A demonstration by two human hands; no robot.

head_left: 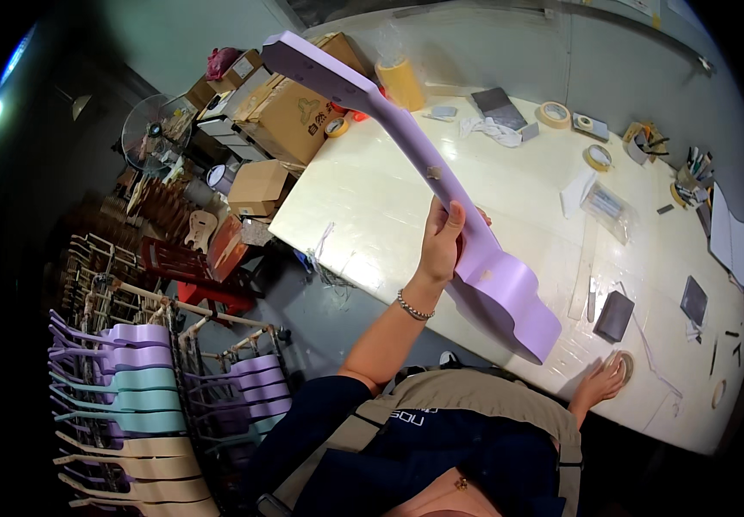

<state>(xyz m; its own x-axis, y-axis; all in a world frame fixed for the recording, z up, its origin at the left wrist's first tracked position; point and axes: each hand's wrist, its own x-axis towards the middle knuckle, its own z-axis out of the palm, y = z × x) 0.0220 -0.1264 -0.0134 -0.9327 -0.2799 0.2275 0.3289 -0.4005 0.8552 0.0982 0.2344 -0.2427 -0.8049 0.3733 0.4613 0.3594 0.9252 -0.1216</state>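
Note:
A lilac ukulele (517,297) without strings is held up tilted over the table, its headstock at the upper left and its body at the lower right. Small tan patches show on its neck and near the neck's base. My left hand (441,239) is closed round the neck, close to the body. Down at the table's near right edge, my right hand (598,385) has its fingers on a roll of tape (623,369), gripping its rim as far as I can see.
A dark grey sanding block (614,315) lies on the white table (372,198). Tape rolls (554,115), a cup of tools (695,168) and a plastic bag (608,211) sit further back. Cardboard boxes (290,116) stand far left; a rack of ukulele bodies (143,379) is at lower left.

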